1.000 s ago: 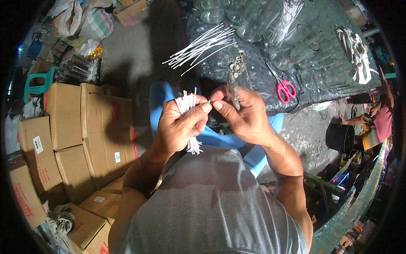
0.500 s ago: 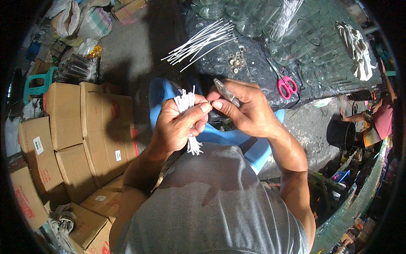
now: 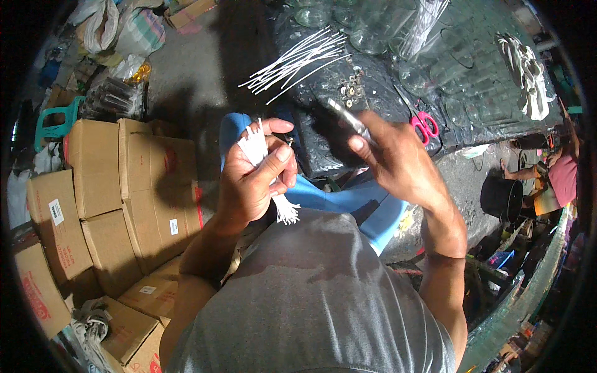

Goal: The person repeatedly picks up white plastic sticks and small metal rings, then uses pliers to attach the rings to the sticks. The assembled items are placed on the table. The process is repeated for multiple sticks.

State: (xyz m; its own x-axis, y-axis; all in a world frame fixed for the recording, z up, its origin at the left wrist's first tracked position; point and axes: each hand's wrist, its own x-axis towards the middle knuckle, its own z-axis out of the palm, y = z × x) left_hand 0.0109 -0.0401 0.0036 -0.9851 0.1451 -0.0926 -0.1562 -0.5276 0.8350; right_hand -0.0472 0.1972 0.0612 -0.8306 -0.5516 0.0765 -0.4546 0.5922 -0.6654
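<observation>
Left hand curls around a bundle of white cords, off the worktop's near left corner. Right hand grips a blurred, seemingly metal tool near small rings. Single-cord fitting seems in hand; the next move calls for steady left fingers.

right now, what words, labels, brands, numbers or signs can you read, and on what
Printed wording I place but don't copy:
White label and red lettering: left cardboard box
Red print: lower-left box
Small white labels: two other boxes, too small to read
Other red box marks: blurred or shadowed
</observation>
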